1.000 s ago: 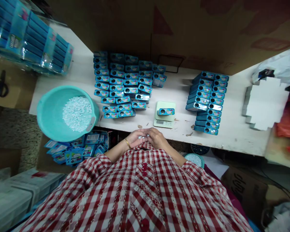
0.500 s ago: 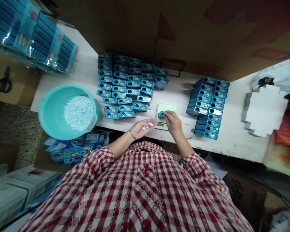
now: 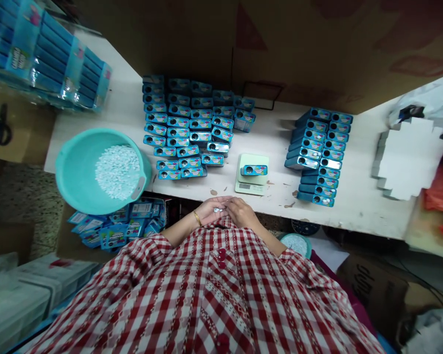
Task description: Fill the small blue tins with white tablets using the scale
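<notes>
Palm up and cupped, my left hand (image 3: 211, 210) holds a few small white candies (image 3: 218, 210) in front of the table's near edge. The bent fingers of my right hand (image 3: 242, 213) meet the left fingers over that palm; whatever they pinch is hidden. Just beyond the hands, a small blue dispenser box (image 3: 254, 170) with a round dark hole in its top stands on a pale green kitchen scale (image 3: 250, 189). To the left, a turquoise tub (image 3: 77, 169) contains many white candies (image 3: 117, 172).
Rows of blue boxes (image 3: 189, 132) stand left of the scale; more boxes (image 3: 319, 160) stand to its right, several with white in their holes. A large cardboard carton (image 3: 266, 54) borders the back. White cartons (image 3: 409, 160) lie far right; a smaller tub (image 3: 295, 243) sits below the table.
My right hand has left the box on the scale and come back to my left palm. Both hands are now closer to my body, and the box stands untouched.
</notes>
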`<move>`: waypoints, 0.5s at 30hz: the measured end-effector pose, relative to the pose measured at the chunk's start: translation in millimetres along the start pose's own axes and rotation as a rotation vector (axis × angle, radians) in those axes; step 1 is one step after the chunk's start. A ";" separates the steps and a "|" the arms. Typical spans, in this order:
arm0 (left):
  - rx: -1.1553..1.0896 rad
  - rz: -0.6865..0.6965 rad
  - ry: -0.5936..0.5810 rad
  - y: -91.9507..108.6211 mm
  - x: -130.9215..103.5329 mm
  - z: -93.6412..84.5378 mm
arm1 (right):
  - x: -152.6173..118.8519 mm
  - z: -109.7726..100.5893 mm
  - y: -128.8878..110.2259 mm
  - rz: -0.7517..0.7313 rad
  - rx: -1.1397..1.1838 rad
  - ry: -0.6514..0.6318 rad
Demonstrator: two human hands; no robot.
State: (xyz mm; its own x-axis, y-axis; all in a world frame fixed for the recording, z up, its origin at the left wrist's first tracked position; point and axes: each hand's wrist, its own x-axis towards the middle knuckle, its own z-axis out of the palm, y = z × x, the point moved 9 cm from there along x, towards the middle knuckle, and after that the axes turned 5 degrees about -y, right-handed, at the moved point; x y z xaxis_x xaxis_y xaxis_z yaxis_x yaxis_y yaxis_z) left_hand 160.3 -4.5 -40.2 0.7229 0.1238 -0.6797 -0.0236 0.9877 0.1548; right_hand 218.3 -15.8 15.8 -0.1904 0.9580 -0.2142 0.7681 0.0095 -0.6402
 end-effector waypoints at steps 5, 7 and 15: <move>0.052 -0.015 -0.024 -0.5 -4.5 2.2 | 2.4 -0.3 2.4 0.019 -0.001 -0.042; 0.070 -0.026 -0.043 -0.8 -6.4 5.1 | 4.0 -2.9 3.0 0.022 0.060 -0.022; 0.061 -0.028 -0.030 -1.7 -6.1 4.4 | 1.8 4.7 0.4 -0.002 -0.016 -0.016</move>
State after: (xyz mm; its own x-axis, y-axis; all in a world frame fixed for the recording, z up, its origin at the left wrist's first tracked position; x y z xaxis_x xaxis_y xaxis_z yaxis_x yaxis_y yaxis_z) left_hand 159.0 -7.3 -33.1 0.7433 0.0928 -0.6625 0.0384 0.9828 0.1807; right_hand 215.4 -15.4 11.7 -0.2012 0.9534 -0.2247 0.7775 0.0159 -0.6286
